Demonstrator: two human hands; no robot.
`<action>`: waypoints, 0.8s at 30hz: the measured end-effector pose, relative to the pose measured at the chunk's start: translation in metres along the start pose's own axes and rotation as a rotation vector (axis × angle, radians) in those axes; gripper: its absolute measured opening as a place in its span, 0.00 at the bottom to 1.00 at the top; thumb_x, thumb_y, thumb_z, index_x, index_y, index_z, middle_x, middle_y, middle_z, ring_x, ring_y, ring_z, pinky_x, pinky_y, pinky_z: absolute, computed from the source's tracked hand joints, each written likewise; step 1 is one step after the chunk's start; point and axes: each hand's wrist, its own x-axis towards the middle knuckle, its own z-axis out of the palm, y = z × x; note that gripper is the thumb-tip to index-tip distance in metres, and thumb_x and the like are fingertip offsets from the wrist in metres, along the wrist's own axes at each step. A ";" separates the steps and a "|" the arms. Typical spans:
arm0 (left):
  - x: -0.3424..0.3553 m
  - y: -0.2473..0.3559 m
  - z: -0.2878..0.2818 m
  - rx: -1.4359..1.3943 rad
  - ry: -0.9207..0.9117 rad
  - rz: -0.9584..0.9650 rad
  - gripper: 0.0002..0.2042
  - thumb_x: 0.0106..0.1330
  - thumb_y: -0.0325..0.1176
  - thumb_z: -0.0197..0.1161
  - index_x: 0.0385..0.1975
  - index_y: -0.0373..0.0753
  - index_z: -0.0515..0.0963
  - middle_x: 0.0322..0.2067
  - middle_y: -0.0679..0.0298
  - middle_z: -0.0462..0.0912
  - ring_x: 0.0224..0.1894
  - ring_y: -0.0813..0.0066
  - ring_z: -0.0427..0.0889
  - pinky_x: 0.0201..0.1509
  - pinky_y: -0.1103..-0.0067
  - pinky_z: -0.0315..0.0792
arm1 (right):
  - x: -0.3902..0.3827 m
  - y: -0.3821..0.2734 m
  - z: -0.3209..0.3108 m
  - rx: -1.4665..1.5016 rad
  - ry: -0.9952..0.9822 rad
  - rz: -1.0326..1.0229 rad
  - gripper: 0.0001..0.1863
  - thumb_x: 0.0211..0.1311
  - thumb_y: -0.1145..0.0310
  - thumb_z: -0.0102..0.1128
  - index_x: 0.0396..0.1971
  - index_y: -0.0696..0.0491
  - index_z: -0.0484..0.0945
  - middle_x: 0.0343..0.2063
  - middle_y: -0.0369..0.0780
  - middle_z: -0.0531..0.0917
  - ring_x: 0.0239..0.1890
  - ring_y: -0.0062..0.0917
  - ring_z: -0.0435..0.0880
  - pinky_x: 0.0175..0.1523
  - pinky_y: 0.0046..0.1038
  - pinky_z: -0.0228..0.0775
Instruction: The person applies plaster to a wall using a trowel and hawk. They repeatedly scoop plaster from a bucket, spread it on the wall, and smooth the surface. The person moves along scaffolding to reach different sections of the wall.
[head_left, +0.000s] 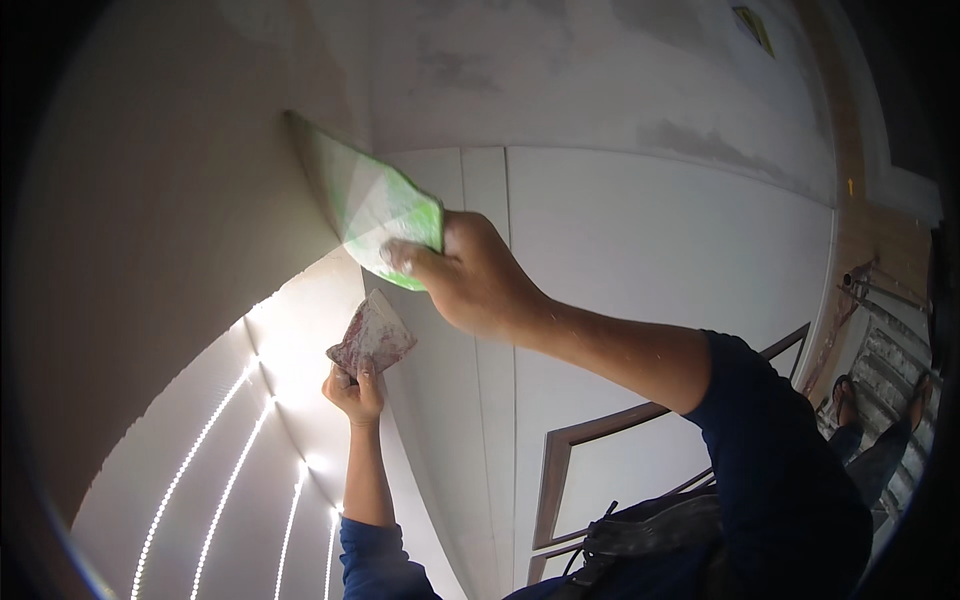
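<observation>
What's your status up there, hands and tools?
Right hand pressing green trowel flat into the wall corner. Left hand holds smeared putty scraper below it. Nothing blocking the blade.

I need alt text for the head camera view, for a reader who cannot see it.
The right hand presses a wide green scraper flat against a pale wall. The left hand holds up a smaller stained scraper below it. Both sleeves are dark blue.
</observation>
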 end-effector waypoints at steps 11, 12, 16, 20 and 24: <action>-0.078 0.093 -0.005 -0.008 0.029 0.022 0.12 0.61 0.35 0.61 0.28 0.29 0.77 0.19 0.68 0.77 0.22 0.84 0.69 0.27 0.83 0.64 | -0.078 -0.010 -0.034 -0.259 0.173 -0.047 0.12 0.71 0.69 0.53 0.43 0.61 0.79 0.24 0.38 0.82 0.22 0.16 0.76 0.27 0.25 0.68; -0.079 0.084 -0.002 -0.004 0.027 0.031 0.12 0.61 0.36 0.62 0.28 0.30 0.78 0.17 0.67 0.75 0.20 0.82 0.68 0.25 0.82 0.64 | -0.073 -0.005 -0.018 -0.275 0.191 -0.082 0.13 0.70 0.69 0.52 0.46 0.61 0.79 0.23 0.40 0.82 0.20 0.18 0.76 0.25 0.27 0.68; -0.112 0.051 -0.003 0.002 0.071 0.053 0.13 0.60 0.37 0.62 0.26 0.32 0.78 0.14 0.64 0.72 0.16 0.78 0.66 0.21 0.79 0.62 | -0.145 0.031 0.056 -0.294 0.272 -0.526 0.25 0.66 0.74 0.55 0.63 0.53 0.70 0.42 0.48 0.84 0.36 0.35 0.85 0.41 0.32 0.78; -0.133 0.017 -0.023 0.023 0.010 0.022 0.13 0.61 0.37 0.62 0.27 0.31 0.77 0.16 0.68 0.74 0.18 0.81 0.67 0.23 0.81 0.63 | -0.160 0.096 0.007 -0.234 0.163 -0.063 0.21 0.66 0.74 0.53 0.58 0.56 0.73 0.50 0.49 0.82 0.48 0.38 0.85 0.50 0.32 0.77; -0.148 -0.020 -0.038 0.028 -0.015 -0.010 0.14 0.62 0.38 0.62 0.27 0.30 0.77 0.16 0.70 0.74 0.20 0.85 0.67 0.24 0.83 0.61 | -0.085 0.162 -0.003 -0.230 0.220 0.166 0.18 0.66 0.70 0.52 0.54 0.59 0.75 0.45 0.49 0.83 0.48 0.36 0.83 0.52 0.35 0.74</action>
